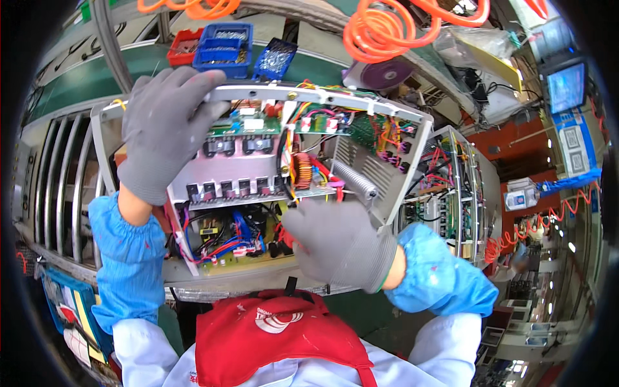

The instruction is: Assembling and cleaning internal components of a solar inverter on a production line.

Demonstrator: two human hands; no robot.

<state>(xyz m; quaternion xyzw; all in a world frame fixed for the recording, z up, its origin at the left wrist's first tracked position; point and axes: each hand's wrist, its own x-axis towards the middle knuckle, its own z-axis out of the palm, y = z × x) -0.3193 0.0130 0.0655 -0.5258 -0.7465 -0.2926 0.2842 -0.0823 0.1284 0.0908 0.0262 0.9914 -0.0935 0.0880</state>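
An open metal electronics case [422, 145] lies in front of me, with circuit boards, coloured wires and a copper-wound coil [302, 170] inside. My left hand [169, 126], in a grey glove, is closed on the case's far rail near its left end, fingers over the top and thumb inside. My right hand [342, 242], gloved too, is curled over the near edge, right of a bundle of blue and red wires [242, 235]. Its fingertips are hidden, so whatever they hold cannot be seen. A ribbed silver cylinder [353, 178] sits just beyond it.
Beyond the case stand blue bins [224, 51] and a red bin [185, 47] of small parts. Orange coiled hoses [380, 32] hang overhead. Another open electronics unit [445, 200] stands close on the right. Metal bars [61, 187] line the left side.
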